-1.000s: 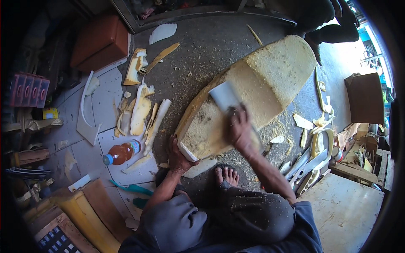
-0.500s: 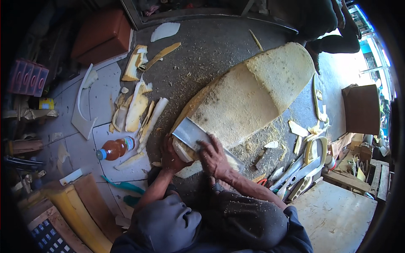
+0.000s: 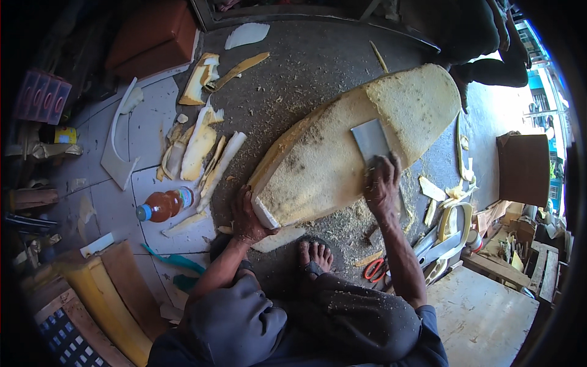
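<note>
A long yellowish seat-shaped foam block (image 3: 312, 165) lies slantwise on the dark floor in front of me, its upper face covered in crumbs. My left hand (image 3: 246, 221) is closed around the near end, by its pale cut edge. My right hand (image 3: 384, 183) grips a flat grey metal plate (image 3: 370, 142) lying across the top toward the foam's right side. Part of the plate is hidden under that hand; its other end shows beside my wrist.
Foam scraps (image 3: 199, 147) litter the floor at left, near a bottle (image 3: 164, 205) of brown liquid. At right are orange-handled scissors (image 3: 375, 270), more offcuts, a brown box (image 3: 523, 169) and a pale board (image 3: 483, 312). Another person's dark-clothed leg (image 3: 498, 72) is at the far right.
My right hand has slid the metal plate from the foam's near end up and right to its middle. My left hand stays at the near end.
</note>
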Available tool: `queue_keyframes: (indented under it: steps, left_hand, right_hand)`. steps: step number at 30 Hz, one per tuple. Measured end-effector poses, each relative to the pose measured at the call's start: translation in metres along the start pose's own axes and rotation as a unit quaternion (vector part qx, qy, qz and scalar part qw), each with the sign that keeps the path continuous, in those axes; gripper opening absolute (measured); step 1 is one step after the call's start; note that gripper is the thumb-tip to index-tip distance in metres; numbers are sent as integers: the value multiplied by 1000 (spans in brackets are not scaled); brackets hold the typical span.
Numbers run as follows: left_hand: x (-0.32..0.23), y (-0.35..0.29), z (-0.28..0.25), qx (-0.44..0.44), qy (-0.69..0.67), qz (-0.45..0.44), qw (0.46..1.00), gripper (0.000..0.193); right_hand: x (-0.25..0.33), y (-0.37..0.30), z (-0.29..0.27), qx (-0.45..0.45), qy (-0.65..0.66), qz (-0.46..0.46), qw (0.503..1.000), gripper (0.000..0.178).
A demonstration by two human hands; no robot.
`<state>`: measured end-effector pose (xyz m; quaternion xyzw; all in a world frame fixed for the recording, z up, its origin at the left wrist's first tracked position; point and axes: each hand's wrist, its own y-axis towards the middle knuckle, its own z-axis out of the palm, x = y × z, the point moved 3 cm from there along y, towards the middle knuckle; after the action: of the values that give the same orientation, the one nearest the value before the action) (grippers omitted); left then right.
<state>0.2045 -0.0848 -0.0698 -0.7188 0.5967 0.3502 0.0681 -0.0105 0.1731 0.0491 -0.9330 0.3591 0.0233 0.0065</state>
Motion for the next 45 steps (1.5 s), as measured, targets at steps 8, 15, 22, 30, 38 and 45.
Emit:
queue_keyframes:
  steps: [8, 15, 22, 30, 38, 45]
  left_hand:
    - [3, 7, 2, 4, 11, -8, 1000, 139]
    - [-5, 6, 8, 13, 8, -18, 1000, 142]
    - [-5, 4, -2, -14, 16, 8, 1000, 139]
    - [-8, -1, 3, 6, 1, -27, 1000, 140]
    - [-41, 1, 23, -38, -4, -29, 999, 141]
    - [-43, 4, 21, -5, -13, -18, 1000, 140]
  right_hand:
    - [79, -22, 27, -76, 211, -26, 974, 23]
    - [70, -16, 10, -87, 104, -22, 991, 25]
    - [15, -8, 4, -113, 128, 57, 984, 32]
    - [102, -21, 8, -100, 232, -34, 967, 22]
    - [127, -28, 20, -136, 252, 0, 958, 26]
    - [46, -13, 15, -152, 156, 61, 974, 25]
